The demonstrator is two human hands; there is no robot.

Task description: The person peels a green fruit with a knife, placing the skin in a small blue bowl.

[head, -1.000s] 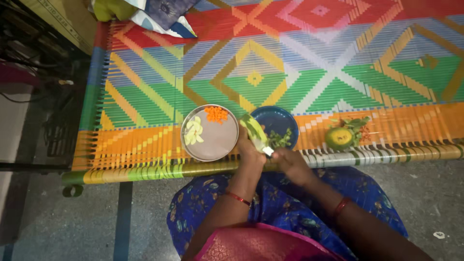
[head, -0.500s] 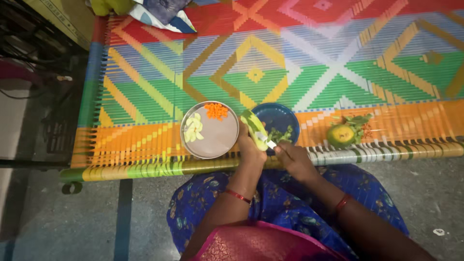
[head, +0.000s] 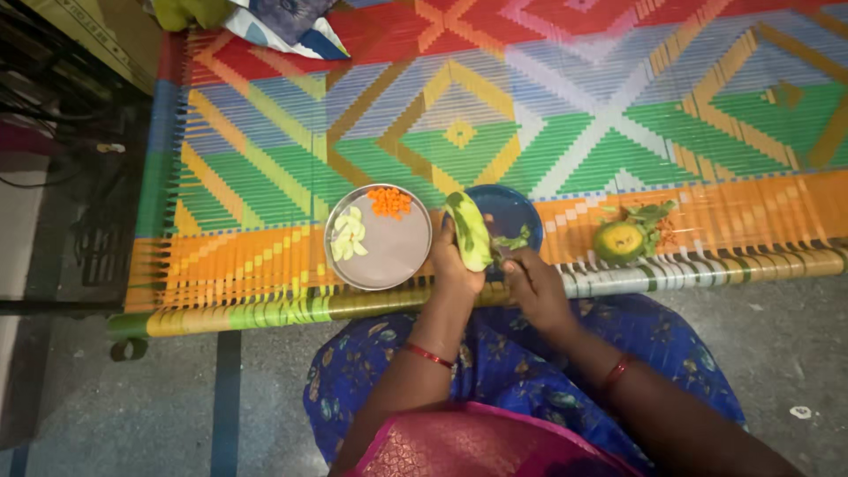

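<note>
Light falls evenly from above onto the woven cot [head: 265,265], so its colours read bright and saturated. The steel plate [head: 393,256] gives a dull sheen with no hard glare. The floor to my left sinks into deep shadow. My hands look slightly soft, and straight lines bow near the edges.

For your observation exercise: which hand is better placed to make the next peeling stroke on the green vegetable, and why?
Probably the right hand: it sits at the lower end of the green vegetable, free to stroke, though any peeler is hidden. The left hand is wrapped around the vegetable, holding it.
</note>
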